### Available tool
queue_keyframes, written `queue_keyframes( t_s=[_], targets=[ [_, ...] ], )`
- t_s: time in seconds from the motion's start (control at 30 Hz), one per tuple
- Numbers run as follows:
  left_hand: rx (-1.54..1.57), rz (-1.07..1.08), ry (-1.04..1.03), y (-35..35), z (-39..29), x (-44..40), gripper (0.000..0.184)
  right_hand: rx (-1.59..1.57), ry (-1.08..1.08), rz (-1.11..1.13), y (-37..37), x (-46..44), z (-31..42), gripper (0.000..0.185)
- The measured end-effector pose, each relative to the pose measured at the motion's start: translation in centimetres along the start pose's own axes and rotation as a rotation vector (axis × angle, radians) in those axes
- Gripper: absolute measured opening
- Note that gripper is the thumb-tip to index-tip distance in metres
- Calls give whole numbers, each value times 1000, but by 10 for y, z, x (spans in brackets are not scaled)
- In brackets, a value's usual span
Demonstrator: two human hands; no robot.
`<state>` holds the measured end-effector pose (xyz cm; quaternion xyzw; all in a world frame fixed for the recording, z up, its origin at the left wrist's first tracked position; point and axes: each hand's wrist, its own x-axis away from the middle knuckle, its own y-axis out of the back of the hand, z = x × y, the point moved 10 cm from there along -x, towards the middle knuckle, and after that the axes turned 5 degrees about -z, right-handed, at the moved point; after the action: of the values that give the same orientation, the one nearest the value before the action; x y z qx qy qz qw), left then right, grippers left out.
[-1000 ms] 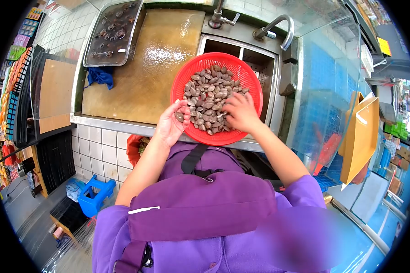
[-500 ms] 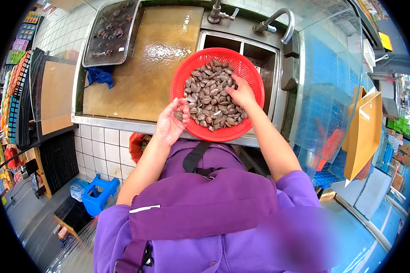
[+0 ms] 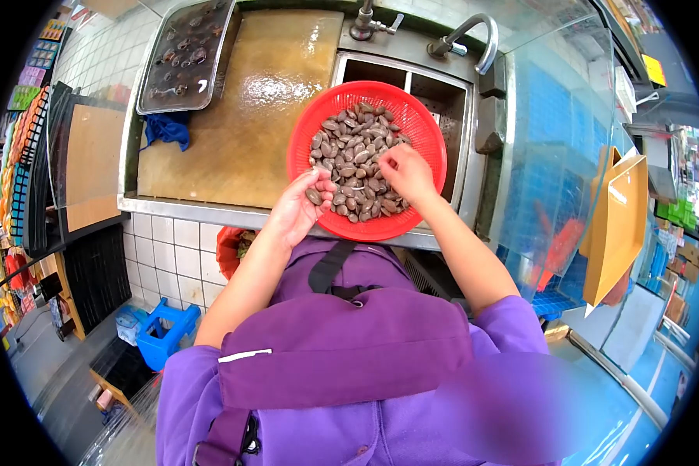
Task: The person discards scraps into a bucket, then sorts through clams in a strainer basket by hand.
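Note:
A round red plastic basket (image 3: pixel 326 95) full of brown clams (image 3: pixel 355 147) rests over the front of the steel sink. At the basket's left rim, my left hand (image 3: pixel 297 206) is closed with its palm turned up, and a clam (image 3: pixel 313 196) shows between its fingers. My right hand (image 3: pixel 406 171) is over the right part of the clam heap, its fingers curled inward and pressed together. Whatever lies in those right fingertips is hidden from the camera.
Behind the basket is a two-bowl sink (image 3: pixel 443 93) with a curved faucet (image 3: pixel 474 35). A wet board (image 3: pixel 248 140) lies on the left, with a clear tray of shellfish (image 3: pixel 186 54) and a blue cloth (image 3: pixel 167 130). Glass panels stand on the right; a blue stool (image 3: pixel 163 334) is below.
My right hand has drawn back a little toward the heap's middle and its fingers have curled in from a spread pose. My left hand has moved slightly right, still with a clam.

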<state>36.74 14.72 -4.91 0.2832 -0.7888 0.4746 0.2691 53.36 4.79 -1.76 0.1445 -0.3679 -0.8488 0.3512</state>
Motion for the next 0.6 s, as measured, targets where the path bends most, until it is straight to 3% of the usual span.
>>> queue_keyframes(
  t_s=[0.07, 0.13, 0.17, 0.2, 0.3, 0.37, 0.47, 0.6],
  targets=[
    [14, 10, 2, -1, 0, -1, 21, 38, 19, 27, 4, -4, 8, 11],
    [24, 23, 11, -3, 0, -2, 21, 181, 322, 196, -21, 10, 44, 11],
    [14, 10, 16, -2, 0, -2, 20, 282, 354, 258, -39, 20, 46, 11],
    [3, -5, 21, -1, 1, -2, 19, 407, 336, 206, -57, 25, 33, 10],
    [12, 6, 16, -3, 0, 1, 19, 343, 330, 148, -58, 22, 36, 10],
    [1, -10, 8, -2, 0, 1, 19, 179, 49, 41, -35, 13, 24, 10],
    [-8, -22, -7, -2, 0, -1, 19, 149, 145, 28, -26, 10, 36, 10],
    [-2, -15, 5, -3, -1, -1, 19, 475, 326, 151, -64, 27, 37, 9]
  ],
)
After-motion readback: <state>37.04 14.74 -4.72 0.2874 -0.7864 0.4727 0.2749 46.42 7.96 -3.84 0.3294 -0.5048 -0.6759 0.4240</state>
